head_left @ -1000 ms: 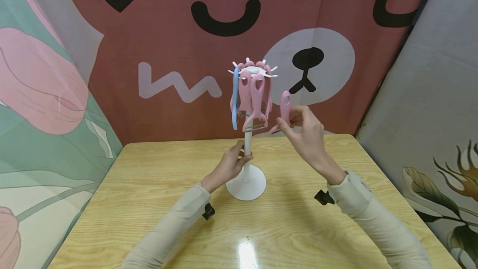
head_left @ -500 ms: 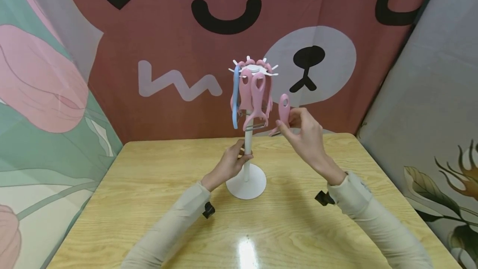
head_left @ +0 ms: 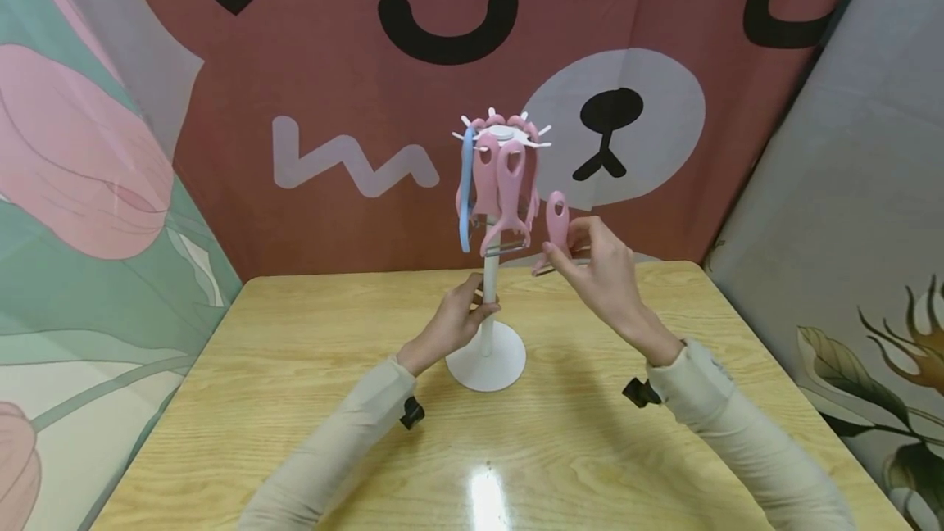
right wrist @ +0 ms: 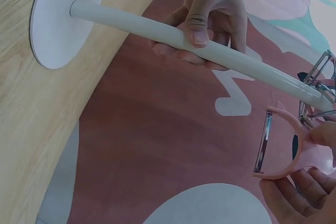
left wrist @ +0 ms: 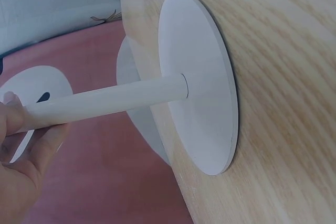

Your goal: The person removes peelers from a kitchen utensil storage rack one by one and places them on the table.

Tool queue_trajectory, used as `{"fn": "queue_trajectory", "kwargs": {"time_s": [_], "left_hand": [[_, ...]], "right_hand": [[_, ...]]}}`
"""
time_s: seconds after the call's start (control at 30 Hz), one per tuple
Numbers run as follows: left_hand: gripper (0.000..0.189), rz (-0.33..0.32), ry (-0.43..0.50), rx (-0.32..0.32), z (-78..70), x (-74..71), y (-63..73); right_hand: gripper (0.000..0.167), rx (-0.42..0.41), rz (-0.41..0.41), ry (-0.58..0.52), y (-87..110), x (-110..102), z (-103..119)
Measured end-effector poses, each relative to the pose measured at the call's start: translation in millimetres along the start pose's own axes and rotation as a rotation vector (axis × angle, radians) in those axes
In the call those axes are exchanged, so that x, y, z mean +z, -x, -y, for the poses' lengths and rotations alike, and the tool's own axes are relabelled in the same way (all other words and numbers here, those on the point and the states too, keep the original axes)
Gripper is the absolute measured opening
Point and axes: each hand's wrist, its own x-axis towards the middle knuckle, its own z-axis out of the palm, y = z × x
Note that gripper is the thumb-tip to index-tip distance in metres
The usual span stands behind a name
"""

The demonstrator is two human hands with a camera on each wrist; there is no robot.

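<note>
A white stand (head_left: 490, 269) with a round base (head_left: 466, 369) stands upright on the table. Several pink peelers (head_left: 509, 187) and a blue one (head_left: 466, 191), seen edge-on, hang from the prongs at its top. My left hand (head_left: 448, 323) grips the pole partway up, thumb and fingers round it, as the right wrist view also shows. To the right of the hanging peelers, my right hand (head_left: 606, 273) pinches another pink peeler (head_left: 557, 218), handle end up, apart from the prongs. In the right wrist view this peeler's blade (right wrist: 263, 142) faces the base.
The wooden table (head_left: 310, 400) ends just behind the stand, against a reddish-brown cloth (head_left: 354, 88) with a cartoon face. Printed cloths hang at the left and right. Small black devices (head_left: 640, 392) sit at both wrists.
My right hand has brought the pink peeler slightly down and to the left, nearer the stand. The left hand has kept its hold on the pole.
</note>
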Motion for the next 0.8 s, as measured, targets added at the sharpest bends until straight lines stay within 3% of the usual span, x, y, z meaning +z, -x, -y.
{"fn": "queue_trajectory", "kwargs": {"time_s": [0.8], "left_hand": [[0.026,-0.002,-0.008,-0.003,-0.2,0.6,-0.3]], "right_hand": [[0.030,0.062,0.076,0.054,12.7,7,-13]]}}
